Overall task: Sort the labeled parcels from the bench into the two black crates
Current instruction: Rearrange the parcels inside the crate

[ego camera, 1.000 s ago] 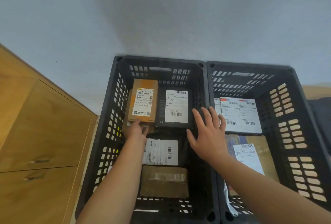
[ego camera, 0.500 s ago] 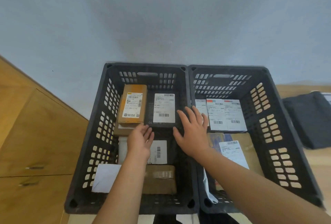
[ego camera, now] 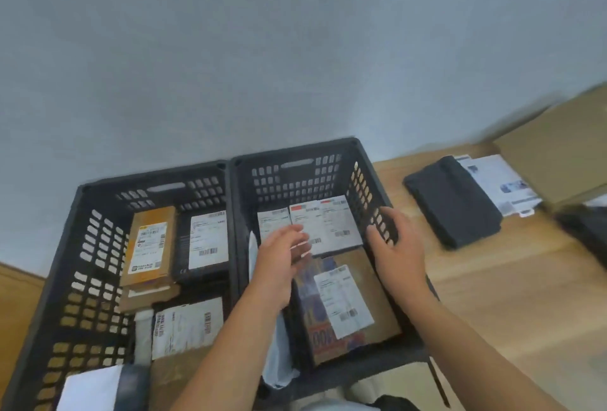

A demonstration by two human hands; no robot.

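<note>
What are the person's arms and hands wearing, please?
The left forearm and right forearm are bare, without sleeves. The left hand and right hand wear no gloves, and no watch or wristband shows. The left fingers are too blurred to check for rings.

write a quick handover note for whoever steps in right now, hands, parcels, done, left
Left hand: open, empty, blurred, above the right crate.
Right hand: open, empty, at that crate's right wall; contact unclear.
Done: several labeled parcels lie in the left crate and the right crate.
Left: on the bench a dark parcel, a white-labeled parcel and a brown box wait to the right.
</note>
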